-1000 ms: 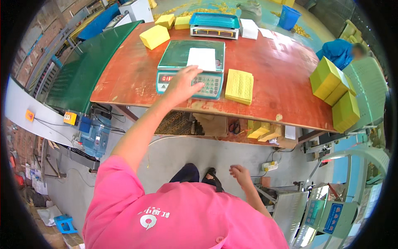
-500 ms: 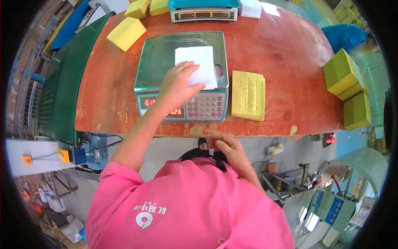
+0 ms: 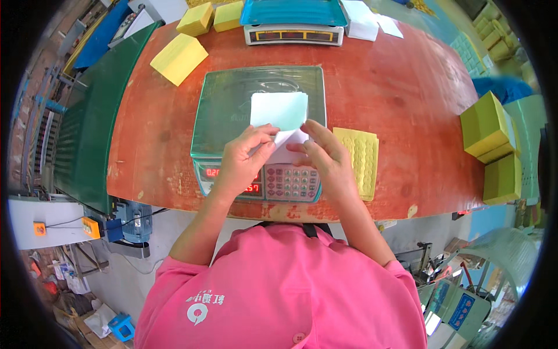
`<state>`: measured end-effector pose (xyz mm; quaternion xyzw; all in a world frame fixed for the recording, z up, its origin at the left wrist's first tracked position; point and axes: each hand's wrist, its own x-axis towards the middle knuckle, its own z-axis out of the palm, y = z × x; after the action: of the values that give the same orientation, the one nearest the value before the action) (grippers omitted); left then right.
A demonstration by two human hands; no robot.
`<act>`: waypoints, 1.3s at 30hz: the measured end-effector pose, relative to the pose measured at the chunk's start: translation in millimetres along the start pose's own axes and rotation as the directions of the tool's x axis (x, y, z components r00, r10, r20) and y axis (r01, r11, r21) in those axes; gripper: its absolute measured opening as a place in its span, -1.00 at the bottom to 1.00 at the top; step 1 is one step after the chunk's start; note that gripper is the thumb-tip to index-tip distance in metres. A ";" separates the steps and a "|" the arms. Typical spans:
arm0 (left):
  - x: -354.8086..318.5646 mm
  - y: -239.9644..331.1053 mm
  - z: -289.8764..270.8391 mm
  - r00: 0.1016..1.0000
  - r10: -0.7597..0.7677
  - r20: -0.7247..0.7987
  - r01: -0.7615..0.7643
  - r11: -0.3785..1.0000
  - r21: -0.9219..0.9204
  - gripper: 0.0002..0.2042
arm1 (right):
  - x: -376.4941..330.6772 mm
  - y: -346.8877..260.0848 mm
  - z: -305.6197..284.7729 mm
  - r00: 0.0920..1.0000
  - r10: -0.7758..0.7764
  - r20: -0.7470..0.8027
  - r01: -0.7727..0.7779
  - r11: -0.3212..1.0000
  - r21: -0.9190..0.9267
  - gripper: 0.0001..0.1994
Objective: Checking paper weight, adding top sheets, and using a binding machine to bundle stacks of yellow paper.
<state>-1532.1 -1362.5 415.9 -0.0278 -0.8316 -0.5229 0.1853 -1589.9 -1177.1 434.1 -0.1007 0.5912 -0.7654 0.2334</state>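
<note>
A stack of white paper sheets lies on the glossy green platform of a digital scale. Its near edge curls upward between my hands. My left hand has thumb and fingers closed on the near left side of the paper. At the near right corner, my right hand pinches the paper's edge with bent fingers. Below my hands are the scale's keypad and red lit display, partly covered. A yellow stack of embossed paper lies right of the scale, partly hidden by my right hand.
A second scale with a blue tray stands at the table's far edge, beside a white paper stack. Yellow paper blocks lie far left; more yellow blocks are piled at the right edge. A green surface adjoins the red table.
My right hand has come up from beside my body to the paper. The near edge of the paper is now lifted and curled. The scale's display figures have changed.
</note>
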 end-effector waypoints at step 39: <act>39.3 4.6 15.1 0.885 -0.466 0.021 0.432 0.802 -0.413 -0.69 | 36.5 2.7 -1.2 0.991 0.028 0.133 -0.017 0.997 -0.079 -0.74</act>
<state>-1571.8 -1353.0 427.3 0.1534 -0.6791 -0.7133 0.0802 -1621.6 -1194.0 426.8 -0.1543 0.6047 -0.7306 0.2771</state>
